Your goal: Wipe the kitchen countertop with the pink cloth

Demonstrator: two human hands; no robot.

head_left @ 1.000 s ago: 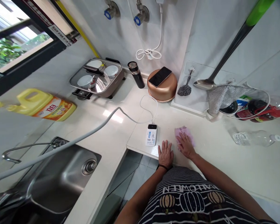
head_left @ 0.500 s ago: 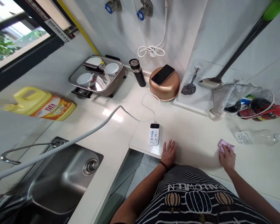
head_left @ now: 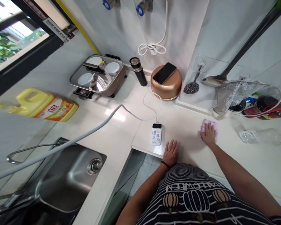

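Observation:
My right hand (head_left: 209,135) presses a pink cloth (head_left: 213,125) down on the white countertop (head_left: 187,125), its fingers over the cloth. The cloth shows around the fingers on both sides. At the counter's front edge my left hand (head_left: 170,152) lies flat with fingers stretched out, holding nothing. Just left of it lies a white power bank (head_left: 156,135) with a dark display end and a cable plugged into it.
A clear plastic bottle (head_left: 262,137) lies at the right. Behind stand a copper-coloured round pot (head_left: 175,86) bearing a phone (head_left: 164,74), a black flask (head_left: 140,75) and a lidded electric pan (head_left: 100,82). A yellow detergent jug (head_left: 46,106) and a sink (head_left: 67,178) are left.
My right hand has slid the pink cloth left and away from me across the counter, and the cloth is spread wider. My left hand has stayed at the counter's edge.

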